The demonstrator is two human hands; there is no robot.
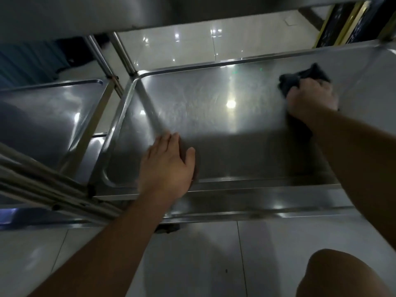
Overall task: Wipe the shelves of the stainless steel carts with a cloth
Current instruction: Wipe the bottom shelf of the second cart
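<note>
We see the dark cloth [304, 79] at the right of the frame, pressed on the steel cart shelf [214, 99] under the right hand [311, 99], whose grip is clenched on it. The left hand [167, 166], grip released, rests flat at the shelf's front edge. A second cart shelf [47, 116] lies at left.

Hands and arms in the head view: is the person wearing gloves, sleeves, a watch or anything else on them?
Nothing worn shows. The left hand and right hand are bare, with no gloves or rings visible. Both forearms are uncovered up to the frame edge, so no sleeves appear. No watch or band shows on the left wrist; the right wrist is blurred, with a small dark speck at its edge that cannot be identified.
</note>
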